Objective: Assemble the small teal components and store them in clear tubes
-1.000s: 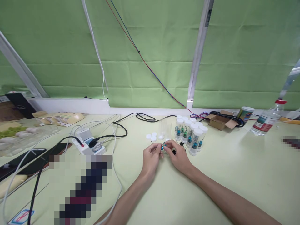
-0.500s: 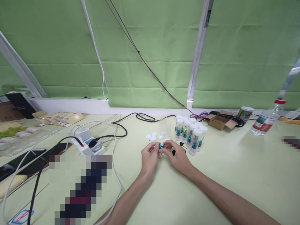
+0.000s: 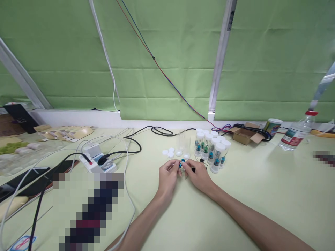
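Observation:
My left hand and my right hand meet just above the table, fingertips pinched around a small metallic-blue part. Its exact kind is too small to make out, and the fingers hide much of it. Beyond the hands, clear open tubes stand upright, with several white caps lying to their left. Close by my right hand are small black pieces. To the right stands a cluster of clear tubes with white lids, holding blue and green parts.
A cardboard box, a printed can and a water bottle stand at the back right. On the left lie a power strip, phones and loose cables. A white cable crosses my left forearm.
The blue part has turned between my fingers, and its dark end no longer shows. My right fingertips have come closer to the left ones. The view has shifted slightly.

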Tool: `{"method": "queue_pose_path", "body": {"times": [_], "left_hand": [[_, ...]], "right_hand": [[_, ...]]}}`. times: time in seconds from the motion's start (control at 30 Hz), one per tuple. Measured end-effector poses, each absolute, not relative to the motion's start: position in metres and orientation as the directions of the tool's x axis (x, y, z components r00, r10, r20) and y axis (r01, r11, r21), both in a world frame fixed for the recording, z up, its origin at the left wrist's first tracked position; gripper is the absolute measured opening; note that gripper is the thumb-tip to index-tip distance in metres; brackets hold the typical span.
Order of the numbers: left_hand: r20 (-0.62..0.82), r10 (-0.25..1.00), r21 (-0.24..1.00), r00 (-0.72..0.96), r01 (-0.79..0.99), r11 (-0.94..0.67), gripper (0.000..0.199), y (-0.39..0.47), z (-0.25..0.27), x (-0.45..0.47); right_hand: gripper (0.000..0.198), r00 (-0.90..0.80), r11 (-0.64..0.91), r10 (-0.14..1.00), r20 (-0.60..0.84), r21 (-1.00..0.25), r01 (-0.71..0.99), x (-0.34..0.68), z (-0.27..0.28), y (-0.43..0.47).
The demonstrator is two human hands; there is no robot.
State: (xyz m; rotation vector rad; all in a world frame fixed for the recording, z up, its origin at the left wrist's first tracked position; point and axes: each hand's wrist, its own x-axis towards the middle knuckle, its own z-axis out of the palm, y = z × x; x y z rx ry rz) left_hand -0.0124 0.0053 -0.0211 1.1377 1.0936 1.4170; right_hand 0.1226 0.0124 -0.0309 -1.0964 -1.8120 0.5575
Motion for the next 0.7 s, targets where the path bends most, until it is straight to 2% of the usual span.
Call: {"method": "queue_pose_path", "body": {"times": [0.23, 0.3, 0.43, 0.7], "left_hand": [[0.136, 0.988, 0.982, -0.073, -0.121, -0.144, 0.023, 0.0064, -0.0216, -0.0118], [0.143, 0.985, 0.982, -0.101, -0.113, -0.154, 0.023, 0.007, -0.0217, -0.0124], [0.133, 0.979, 0.981, -0.156, -0.117, -0.152, 0.024, 0.0071, -0.0215, -0.014], [0.106, 0.984, 0.983, -0.142, -0.133, -0.125, 0.026, 0.0067, -0.0208, -0.0144]], "right_hand": [[0.05, -0.174, 0.497, 0.861, 0.477, -0.718, 0.488, 0.1222, -0.0294, 0.0131], [0.044, -0.166, 0.49, 0.864, 0.475, -0.718, 0.494, 0.1223, -0.0286, 0.0113], [0.014, -0.139, 0.475, 0.873, 0.467, -0.749, 0.462, 0.1226, -0.0285, 0.0081], [0.008, -0.205, 0.537, 0.842, 0.499, -0.733, 0.418, 0.1226, -0.0304, 0.0093]]}}
